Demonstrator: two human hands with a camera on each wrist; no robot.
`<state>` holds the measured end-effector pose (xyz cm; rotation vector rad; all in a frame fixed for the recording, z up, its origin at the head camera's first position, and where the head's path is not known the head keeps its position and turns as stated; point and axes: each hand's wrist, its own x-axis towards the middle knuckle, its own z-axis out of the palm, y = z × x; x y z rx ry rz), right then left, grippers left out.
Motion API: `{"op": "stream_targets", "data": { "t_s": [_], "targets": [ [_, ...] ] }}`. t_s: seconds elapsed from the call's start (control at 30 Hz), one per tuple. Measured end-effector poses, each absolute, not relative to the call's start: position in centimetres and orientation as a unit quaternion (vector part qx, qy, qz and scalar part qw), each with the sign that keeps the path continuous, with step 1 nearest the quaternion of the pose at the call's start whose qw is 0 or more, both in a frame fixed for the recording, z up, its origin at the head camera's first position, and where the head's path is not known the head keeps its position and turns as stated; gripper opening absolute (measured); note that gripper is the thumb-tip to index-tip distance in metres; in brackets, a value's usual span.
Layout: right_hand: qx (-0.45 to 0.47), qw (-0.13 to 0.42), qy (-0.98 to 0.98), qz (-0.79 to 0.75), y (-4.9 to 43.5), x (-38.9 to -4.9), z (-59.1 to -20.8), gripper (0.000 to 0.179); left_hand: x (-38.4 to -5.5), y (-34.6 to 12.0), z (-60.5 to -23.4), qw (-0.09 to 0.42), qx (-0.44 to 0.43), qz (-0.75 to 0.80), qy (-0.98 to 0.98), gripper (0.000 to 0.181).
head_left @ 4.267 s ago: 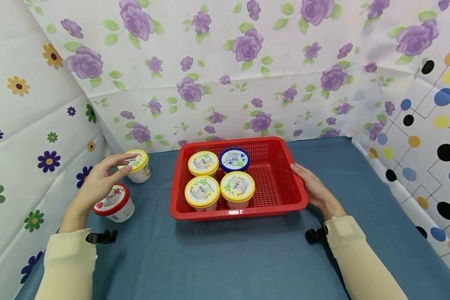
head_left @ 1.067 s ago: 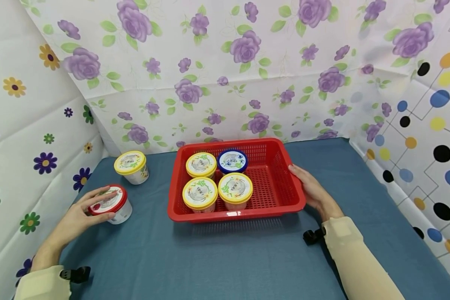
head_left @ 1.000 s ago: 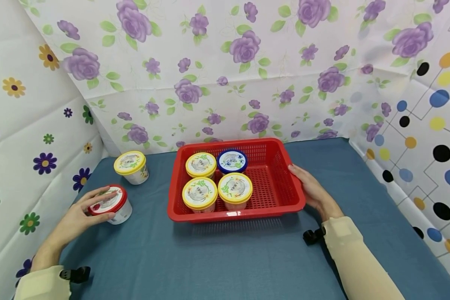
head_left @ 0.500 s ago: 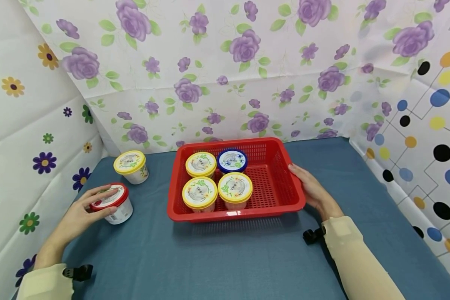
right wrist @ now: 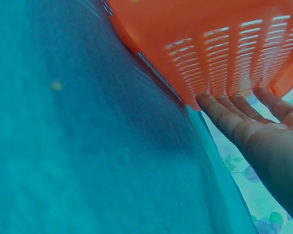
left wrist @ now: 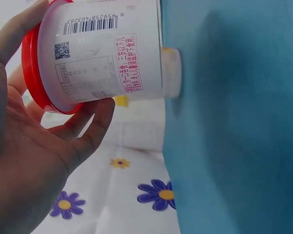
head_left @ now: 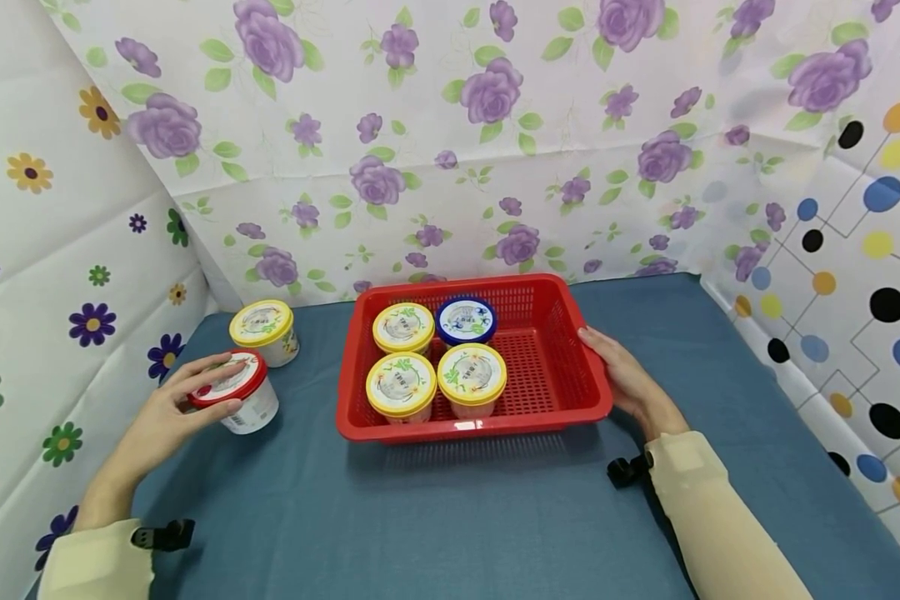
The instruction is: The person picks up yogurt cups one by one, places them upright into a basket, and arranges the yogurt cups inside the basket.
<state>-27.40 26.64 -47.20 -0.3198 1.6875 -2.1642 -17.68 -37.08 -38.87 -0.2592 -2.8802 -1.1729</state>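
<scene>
Gripping a round red-lidded cup [head_left: 258, 408] at left, the left hand [head_left: 161, 419] curls about it. At right, the right hand [head_left: 626, 379] touches, fingers straight, a slotted red plastic basket [head_left: 525, 420] holding three yellow-lidded cups [head_left: 401, 385] and one blue-lidded cup [head_left: 466, 320]. Only the left wrist view shows a QR code [left wrist: 62, 50].

A creased white rose-print sheet [head_left: 450, 217] hung at twelve o'clock, its flowers purple with green leaves. A daisy-print sheet [head_left: 37, 233] hung at nine o'clock and a dot-and-line sheet [head_left: 855, 258] at three. Blue cloth [head_left: 435, 533] spread toward six o'clock.
</scene>
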Motion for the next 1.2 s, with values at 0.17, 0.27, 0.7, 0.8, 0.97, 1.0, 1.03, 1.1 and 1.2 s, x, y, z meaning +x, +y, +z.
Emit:
{"op": "stream_targets", "data": {
  "t_s": [0.17,0.27,0.7,0.8,0.97,1.0,1.03,1.1,1.2],
  "targets": [
    [-0.122,0.191,0.595,-0.771,26.7,-27.4,-47.2,0.056,-18.0,-35.9,-38.0,0.025,-0.094,-0.377,-0.921,0.053],
    [-0.125,0.191,0.594,-0.771,26.7,-27.4,-47.2,0.056,-18.3,-35.2,-37.4,0.027,-0.105,-0.385,-0.917,0.054],
    [-0.111,0.190,0.599,-0.770,26.6,-27.4,-47.1,0.057,-19.5,-33.1,-36.4,0.044,-0.138,-0.405,-0.903,0.053],
    [-0.111,0.191,0.597,-0.771,26.5,-27.5,-47.1,0.058,-19.6,-32.8,-36.3,0.050,-0.138,-0.412,-0.899,0.053],
    [-0.126,0.194,0.592,-0.772,26.6,-27.5,-47.2,0.057,-19.8,-32.3,-35.9,0.054,-0.138,-0.415,-0.898,0.055],
    [-0.127,0.194,0.592,-0.772,26.6,-27.5,-47.2,0.057,-19.8,-32.1,-35.8,0.053,-0.139,-0.418,-0.896,0.055],
    [-0.129,0.192,0.593,-0.771,26.6,-27.5,-47.3,0.057,-19.9,-32.0,-35.7,0.052,-0.141,-0.421,-0.894,0.055],
    [-0.128,0.189,0.597,-0.769,26.6,-27.5,-47.3,0.057,-20.0,-31.7,-35.5,0.052,-0.145,-0.429,-0.890,0.055],
    [-0.122,0.184,0.603,-0.767,26.6,-27.5,-47.3,0.058,-20.3,-31.3,-35.3,0.053,-0.158,-0.437,-0.884,0.055]
  ]
}}
